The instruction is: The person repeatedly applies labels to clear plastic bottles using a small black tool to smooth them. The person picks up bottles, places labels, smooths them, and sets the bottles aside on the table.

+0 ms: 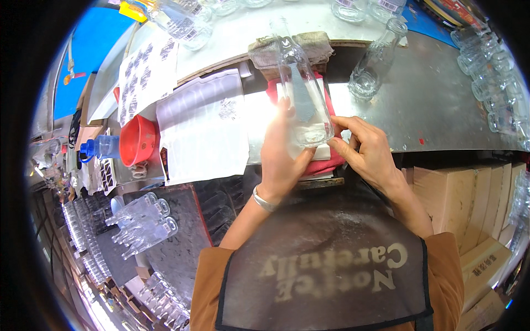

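A clear glass bottle (312,105) lies tilted before me, its neck resting on a folded beige cloth (317,47) and its base toward me. Through its side shows a grey patterned patch; I cannot tell whether that is on the glass or behind it. My right hand (367,146) pinches the base edge between thumb and fingers. Along the bottle's left side is my left hand (281,151), smeared by motion, its thumb near the base and its fingers blurred. Under the bottle are a red cloth (328,165) and a white pad.
Another clear bottle (375,63) stands on the metal table to the right. White sheets (204,132), a red bowl (138,140) and a blue-capped jug (105,149) are at left. Several bottles lie lower left (146,223); glassware (491,83) lines the right edge, above cardboard boxes (450,193).
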Demonstrator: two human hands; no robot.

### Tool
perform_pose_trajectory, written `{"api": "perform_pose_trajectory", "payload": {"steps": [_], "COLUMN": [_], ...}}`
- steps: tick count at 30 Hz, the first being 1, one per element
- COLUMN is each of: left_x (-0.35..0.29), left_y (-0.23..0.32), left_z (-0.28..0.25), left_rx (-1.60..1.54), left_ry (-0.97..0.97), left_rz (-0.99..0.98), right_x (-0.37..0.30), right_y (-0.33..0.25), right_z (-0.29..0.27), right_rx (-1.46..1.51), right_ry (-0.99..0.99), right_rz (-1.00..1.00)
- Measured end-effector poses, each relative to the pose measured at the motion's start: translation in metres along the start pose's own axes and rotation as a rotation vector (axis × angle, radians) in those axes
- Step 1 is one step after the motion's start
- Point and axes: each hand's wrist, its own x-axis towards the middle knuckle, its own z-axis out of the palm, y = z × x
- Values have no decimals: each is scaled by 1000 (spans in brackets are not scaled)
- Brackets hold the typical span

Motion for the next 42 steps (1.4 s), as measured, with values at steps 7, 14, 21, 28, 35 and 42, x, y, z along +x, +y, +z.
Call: {"api": "perform_pose_trajectory", "payload": {"steps": [7, 14, 21, 28, 35, 42], "left_x": [-6, 52, 111, 89, 75, 56], "left_y": [-2, -79, -180, -145, -182, -184], "left_z": [-19, -134, -241, -222, -254, -258], "left_rx": [8, 401, 843, 1068, 879, 584], "left_ry": [-64, 423, 473, 264, 345, 539], "left_rz": [103, 5, -156, -246, 78, -170], "right_x": [1, -1, 9, 11, 8, -5], "right_y": [0, 18, 16, 20, 18, 4], "right_z": [1, -12, -7, -6, -1, -9], "right_rx": [31, 58, 64, 38, 33, 88], "right_ry": [-28, 60, 87, 62, 64, -72], "right_rz": [126, 239, 212, 246, 114, 201]}}
